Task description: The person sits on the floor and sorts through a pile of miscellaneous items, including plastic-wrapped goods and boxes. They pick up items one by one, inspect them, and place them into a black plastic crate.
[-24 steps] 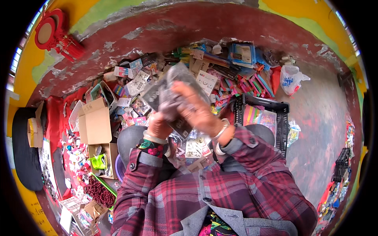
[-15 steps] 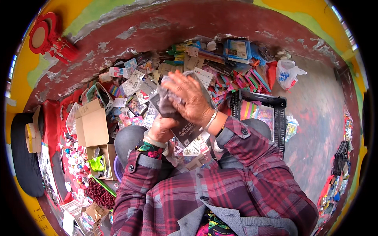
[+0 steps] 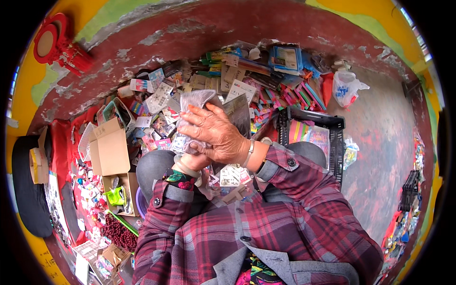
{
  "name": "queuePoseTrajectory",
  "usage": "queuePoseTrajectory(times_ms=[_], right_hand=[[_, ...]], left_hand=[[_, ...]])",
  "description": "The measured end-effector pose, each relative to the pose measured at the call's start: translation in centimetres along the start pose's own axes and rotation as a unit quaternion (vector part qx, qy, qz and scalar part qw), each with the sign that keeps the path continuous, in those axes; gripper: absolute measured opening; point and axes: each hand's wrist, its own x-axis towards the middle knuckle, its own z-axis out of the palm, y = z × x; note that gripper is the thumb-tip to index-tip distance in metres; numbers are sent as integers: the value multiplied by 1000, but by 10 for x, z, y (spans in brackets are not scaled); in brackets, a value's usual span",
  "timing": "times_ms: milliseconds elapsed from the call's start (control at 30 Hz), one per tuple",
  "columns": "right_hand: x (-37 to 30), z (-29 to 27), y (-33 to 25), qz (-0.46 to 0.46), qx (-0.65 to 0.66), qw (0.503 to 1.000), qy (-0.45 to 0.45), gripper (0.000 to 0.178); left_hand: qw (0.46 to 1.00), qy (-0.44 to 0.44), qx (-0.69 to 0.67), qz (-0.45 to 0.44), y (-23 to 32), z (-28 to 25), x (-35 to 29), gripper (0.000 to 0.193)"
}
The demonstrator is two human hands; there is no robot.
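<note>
My right hand (image 3: 219,135) lies over a crumpled grey cloth (image 3: 197,98), pressing it onto a dark, flat, thin package (image 3: 240,114). Its fingers are slightly apart and point left. Beneath it, my left hand (image 3: 195,162) grips the package's lower left side. The cloth and the right hand hide most of the left fingers. The package is tilted between my knees, with its far right part showing past the right hand. Small printed cards (image 3: 230,175) lie below the hands.
A pile of packaged goods and cards (image 3: 161,97) spreads along the red wall. To the right stands a black plastic crate (image 3: 337,123) holding flat packs, with a white plastic bag (image 3: 348,88) beyond. At left are an open cardboard box (image 3: 111,152) and dark red beads (image 3: 118,232).
The right hand and cloth have moved a little left and nearer to me across the package. The package has turned, and more of its far right part shows.
</note>
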Motion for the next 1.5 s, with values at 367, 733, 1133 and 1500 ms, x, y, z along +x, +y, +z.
queuePoseTrajectory(times_ms=[367, 733, 1133, 1500], right_hand=[[-13, -34, 93, 325, 43, 917, 227, 21], [-13, 12, 7, 50, 57, 996, 56, 46], [-18, 22, 64, 171, 85, 971, 141, 52], [-10, 10, 23, 51, -113, 992, -13, 51]], left_hand=[[601, 87, -754, -251, 36, -58, 40, 56], [364, 162, -895, -199, 27, -52, 46, 46], [442, 245, -839, -202, 42, -59, 53, 48], [408, 185, -861, -243, 33, -55, 41, 48]])
